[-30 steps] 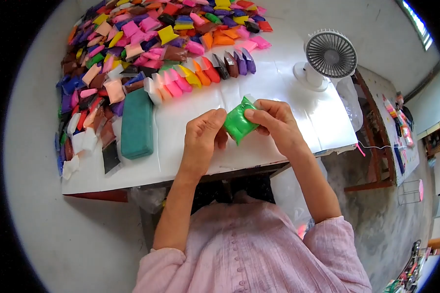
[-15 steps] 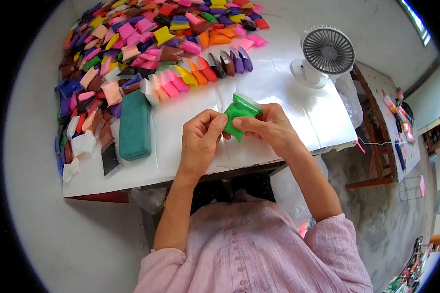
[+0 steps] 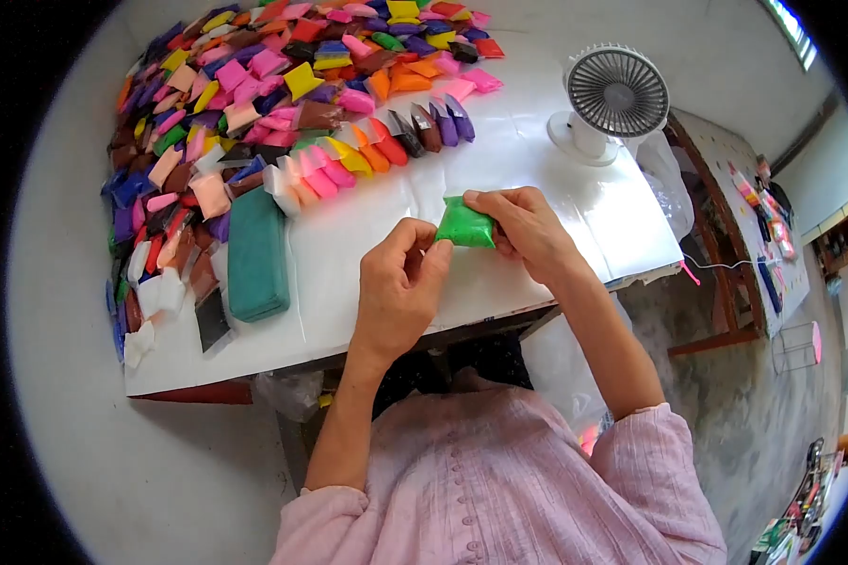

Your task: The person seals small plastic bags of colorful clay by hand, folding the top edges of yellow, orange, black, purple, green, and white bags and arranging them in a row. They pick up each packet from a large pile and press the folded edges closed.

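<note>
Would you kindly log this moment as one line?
left hand: pinching green packet | right hand: holding packet | over white table

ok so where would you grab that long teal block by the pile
Across its narrow width at mid-length, from above: the teal block lies flat on the table, long and slab-like. Bare table lies to its right; packets crowd the left. Left hand and right hand both pinch the green packet.

Green packet (image 3: pixel 465 227) pinched above white table (image 3: pixel 575 202).
</note>
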The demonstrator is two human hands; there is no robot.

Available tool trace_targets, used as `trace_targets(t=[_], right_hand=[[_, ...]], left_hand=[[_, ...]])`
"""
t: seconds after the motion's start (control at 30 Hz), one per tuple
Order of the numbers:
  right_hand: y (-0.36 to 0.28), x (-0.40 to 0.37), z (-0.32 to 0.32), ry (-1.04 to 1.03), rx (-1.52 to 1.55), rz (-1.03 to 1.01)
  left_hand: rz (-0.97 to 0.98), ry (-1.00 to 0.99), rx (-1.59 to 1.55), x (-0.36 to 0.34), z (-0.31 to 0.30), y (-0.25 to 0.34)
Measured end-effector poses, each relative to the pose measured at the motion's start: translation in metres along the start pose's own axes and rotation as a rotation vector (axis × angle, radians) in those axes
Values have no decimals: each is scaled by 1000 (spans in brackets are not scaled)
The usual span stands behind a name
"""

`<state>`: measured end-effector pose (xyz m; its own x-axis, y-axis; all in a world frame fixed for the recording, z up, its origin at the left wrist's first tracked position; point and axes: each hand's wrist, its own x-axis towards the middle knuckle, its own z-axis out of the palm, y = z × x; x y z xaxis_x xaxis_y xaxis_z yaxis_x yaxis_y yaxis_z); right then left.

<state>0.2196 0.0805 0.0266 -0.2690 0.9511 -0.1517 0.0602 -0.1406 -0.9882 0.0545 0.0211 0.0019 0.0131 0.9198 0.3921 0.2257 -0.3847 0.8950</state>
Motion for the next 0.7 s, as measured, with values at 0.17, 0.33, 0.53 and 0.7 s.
trace_targets(t=[0.17,0.33,0.53,0.7], right_hand=[[3,2,-9,112,-449,-109],[9,-23,-19,296,-822,-509],[17,-33,-14,123,-961,-831],[23,-26,-12,138,-973,-899]], left_hand=[[17,-4,151,0,0,-4],[-7,18,181,1,1,-3],[51,24,217,1,4,-4],[27,-12,254,1,5,1]])
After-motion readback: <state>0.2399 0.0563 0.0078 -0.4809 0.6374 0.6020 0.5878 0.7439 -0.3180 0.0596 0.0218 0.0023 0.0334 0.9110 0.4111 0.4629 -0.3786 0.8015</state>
